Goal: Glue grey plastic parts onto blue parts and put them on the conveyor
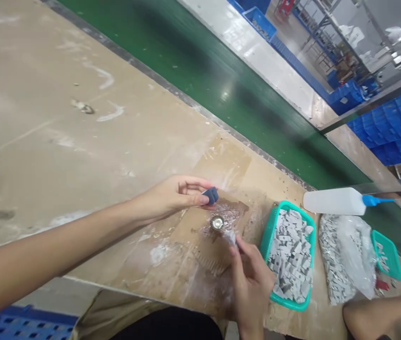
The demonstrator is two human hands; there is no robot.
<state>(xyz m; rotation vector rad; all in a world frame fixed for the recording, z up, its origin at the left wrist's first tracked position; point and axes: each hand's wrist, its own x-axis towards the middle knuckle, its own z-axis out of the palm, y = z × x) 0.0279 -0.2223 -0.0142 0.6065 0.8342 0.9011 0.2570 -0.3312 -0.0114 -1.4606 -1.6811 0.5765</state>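
Left hand [172,196] out over the desk [45,151], fingers pinched shut on a small dark blue block [211,195]. Just beneath, a round metal part [217,223] lies near the desk's front edge. Right hand [252,281], fingers closed, grips a small pale piece [231,238] beside the teal tray [268,238] of grey parts.

The tabletop [45,141] looks matt and scuffed, smeared with white powder, and near its front edge lies brown cardboard [193,250] under glossy clear tape. The left hand [172,196] pinches a matt grey-blue piece [211,195] just beside a shiny metal ring [217,222]. Toward the right edge a smooth teal plastic basket [270,236] holds matt grey blocks [290,257], beside a crinkled clear plastic bag [349,255].
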